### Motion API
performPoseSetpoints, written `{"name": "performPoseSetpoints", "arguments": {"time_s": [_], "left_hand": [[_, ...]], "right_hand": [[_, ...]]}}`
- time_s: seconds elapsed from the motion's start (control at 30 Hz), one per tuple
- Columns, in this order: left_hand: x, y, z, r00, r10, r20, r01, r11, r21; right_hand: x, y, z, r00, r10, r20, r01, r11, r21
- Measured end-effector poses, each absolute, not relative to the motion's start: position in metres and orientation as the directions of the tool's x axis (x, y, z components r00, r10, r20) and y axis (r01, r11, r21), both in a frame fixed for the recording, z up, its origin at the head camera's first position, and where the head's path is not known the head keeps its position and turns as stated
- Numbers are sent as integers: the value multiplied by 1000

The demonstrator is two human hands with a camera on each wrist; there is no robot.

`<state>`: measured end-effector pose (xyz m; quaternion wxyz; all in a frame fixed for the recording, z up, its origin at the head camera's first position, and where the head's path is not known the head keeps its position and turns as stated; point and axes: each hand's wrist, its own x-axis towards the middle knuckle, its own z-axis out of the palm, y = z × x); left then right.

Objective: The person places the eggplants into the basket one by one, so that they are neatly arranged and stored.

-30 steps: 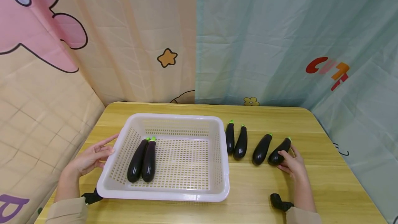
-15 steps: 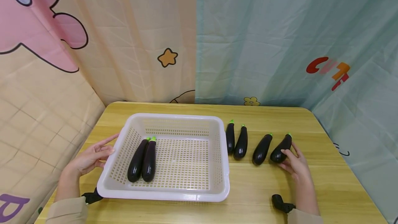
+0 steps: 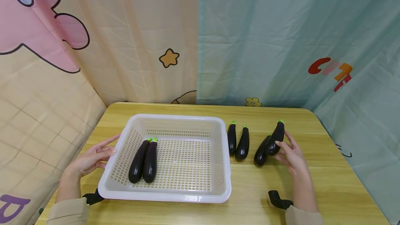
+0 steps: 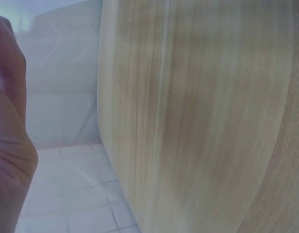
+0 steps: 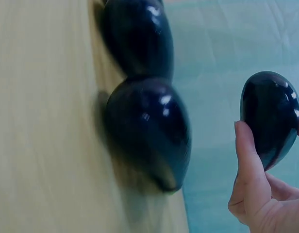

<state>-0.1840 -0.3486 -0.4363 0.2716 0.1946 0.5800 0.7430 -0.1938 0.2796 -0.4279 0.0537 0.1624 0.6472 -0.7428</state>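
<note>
pinching an eggplant at frame right with clamped fingers of the right hand, seemingly to hold it off the worktop; touching the basket left of centre with spread fingers of the left hand, probably for steadying.

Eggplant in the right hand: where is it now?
In the head view, the held eggplant is right of the white basket, in the right hand, partly hiding a loose eggplant.

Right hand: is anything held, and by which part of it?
The right hand holds an eggplant by its thick, rounded body, between thumb and fingers; the green stem end is free.
</note>
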Motion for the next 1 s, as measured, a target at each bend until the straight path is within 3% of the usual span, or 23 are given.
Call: {"name": "performPoseSetpoints", "arguments": {"time_s": [1.0], "left_hand": [[-184, -348, -437, -778, 627, -39, -191, -176, 966]], "right_hand": [[-208, 188, -374, -985, -79, -154, 166, -165, -972]]}}
